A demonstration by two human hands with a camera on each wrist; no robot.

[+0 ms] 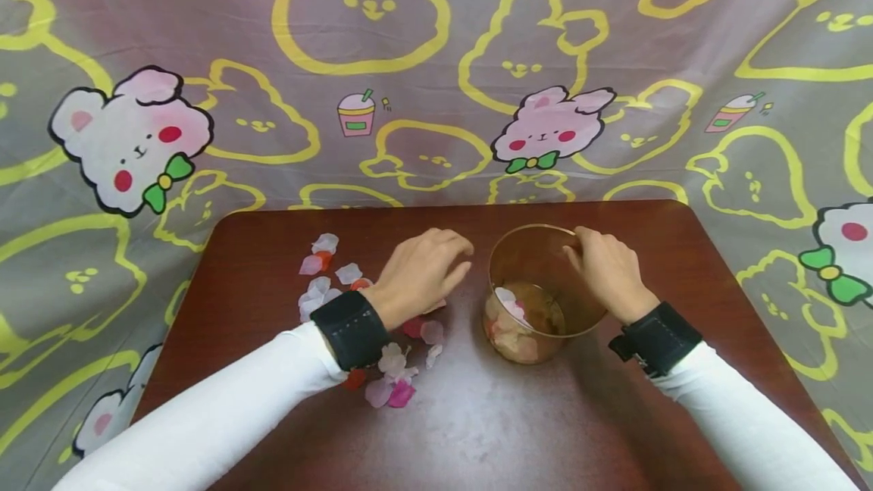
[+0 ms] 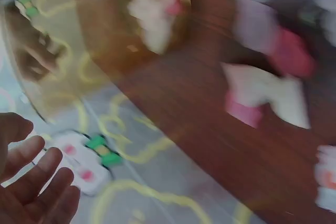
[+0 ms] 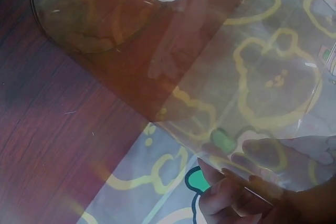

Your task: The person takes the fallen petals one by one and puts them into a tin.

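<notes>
Right hand [image 1: 609, 271] grips the clear cup [image 1: 539, 294] rim; left hand [image 1: 419, 275] rests over scattered petals [image 1: 395, 370].

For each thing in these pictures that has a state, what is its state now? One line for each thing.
Clear cup: upright on the table, open at the top, partly filled with petals.
Petals in the cup: piled at the bottom.
Loose petals: scattered on the table, left of the cup.
Left hand: fingers loosely curled, over the loose petals; whether it holds one cannot be told.
Right hand: grips the cup's rim.
</notes>
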